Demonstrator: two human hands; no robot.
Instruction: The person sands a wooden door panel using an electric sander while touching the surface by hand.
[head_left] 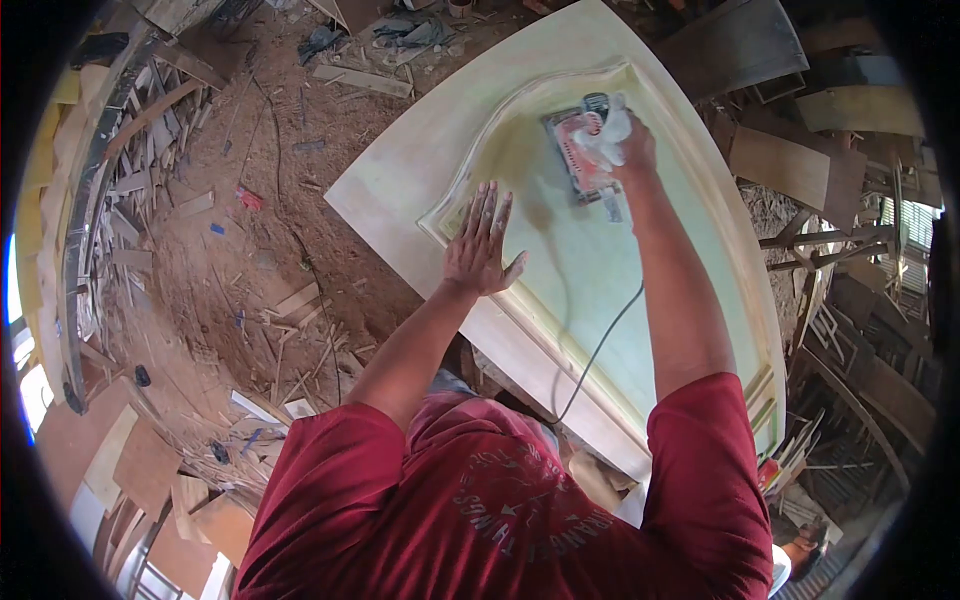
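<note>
A large pale wooden panel (400,165) with a raised moulding around a recessed greenish middle lies in front of me. My right hand (625,145) is wrapped round a red power sander (578,150), which rests flat on the upper part of the recess. White cloth or dust covers part of the sander and the hand. A dark cord (605,340) runs down across the panel towards my body. My left hand (484,245) lies flat on the moulding at the panel's left edge, fingers spread, holding nothing.
Brown ground (200,270) at the left is littered with wood scraps and a long cable. Boards (780,165) and offcuts are stacked at the right. Wooden pieces (148,455) stand at the lower left. Part of another person (800,548) shows at the lower right.
</note>
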